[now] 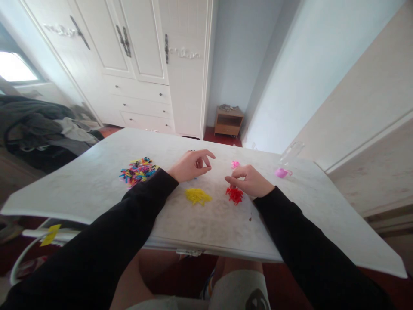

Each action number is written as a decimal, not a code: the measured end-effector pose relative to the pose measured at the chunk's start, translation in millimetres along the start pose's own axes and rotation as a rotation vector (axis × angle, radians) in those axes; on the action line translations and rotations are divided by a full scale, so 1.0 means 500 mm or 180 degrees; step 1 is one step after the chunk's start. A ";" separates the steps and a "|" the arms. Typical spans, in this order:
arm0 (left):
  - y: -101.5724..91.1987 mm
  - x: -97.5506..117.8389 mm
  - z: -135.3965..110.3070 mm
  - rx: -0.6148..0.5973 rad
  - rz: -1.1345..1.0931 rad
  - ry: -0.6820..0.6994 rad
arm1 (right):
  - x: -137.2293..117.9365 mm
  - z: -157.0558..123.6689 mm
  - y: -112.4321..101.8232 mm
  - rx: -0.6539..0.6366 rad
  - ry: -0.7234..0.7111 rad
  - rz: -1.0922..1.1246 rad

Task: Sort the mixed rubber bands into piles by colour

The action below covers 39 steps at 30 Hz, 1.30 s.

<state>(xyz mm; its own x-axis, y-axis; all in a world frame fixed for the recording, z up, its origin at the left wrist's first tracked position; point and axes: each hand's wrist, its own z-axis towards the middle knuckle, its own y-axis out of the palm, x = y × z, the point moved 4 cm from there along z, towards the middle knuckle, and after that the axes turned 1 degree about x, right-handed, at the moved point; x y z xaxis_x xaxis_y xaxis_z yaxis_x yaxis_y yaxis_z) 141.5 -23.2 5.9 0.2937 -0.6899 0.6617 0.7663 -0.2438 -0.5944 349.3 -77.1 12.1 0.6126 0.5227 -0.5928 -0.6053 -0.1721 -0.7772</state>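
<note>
My left hand (193,165) hovers over the middle of the table, its index finger stretched out and apart from the thumb, with nothing visible between them. A small heap of yellow bands (198,196), which look like little hair elastics, lies just below it. A speck of blue (195,178) peeks out under that hand. My right hand (250,180) is closed in a pinch beside a red heap of bands (235,195); whatever its fingertips hold is too small to make out. Behind it lies a small pink heap (235,164). Left of my left hand is a larger mixed-colour heap (138,171).
On the right of the white table (200,228) are a clear plastic container (293,151) and a pink lid (282,172). A dark heap of clothes (38,129) lies at the left. White wardrobes (138,43) and a small wooden cabinet (228,121) stand beyond.
</note>
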 end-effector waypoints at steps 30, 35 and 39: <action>0.003 -0.005 -0.002 -0.0115 0.0039 -0.0076 | 0.000 0.002 0.027 -0.0540 -0.0080 -0.0170; 0.004 -0.004 -0.003 -0.0124 0.0043 -0.0052 | 0.005 -0.001 0.027 -0.0592 0.0127 -0.0107; 0.004 -0.008 -0.002 -0.0135 0.0042 -0.0061 | 0.009 -0.003 0.025 -0.0559 0.0268 -0.0024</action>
<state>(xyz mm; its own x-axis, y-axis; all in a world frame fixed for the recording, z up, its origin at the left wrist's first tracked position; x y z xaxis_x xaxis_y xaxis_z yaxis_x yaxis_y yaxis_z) 141.3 -21.7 1.8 0.3148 -0.6801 0.6621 0.7376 -0.2638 -0.6216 345.3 -78.0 -0.6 0.6617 0.4541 -0.5966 -0.5070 -0.3152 -0.8023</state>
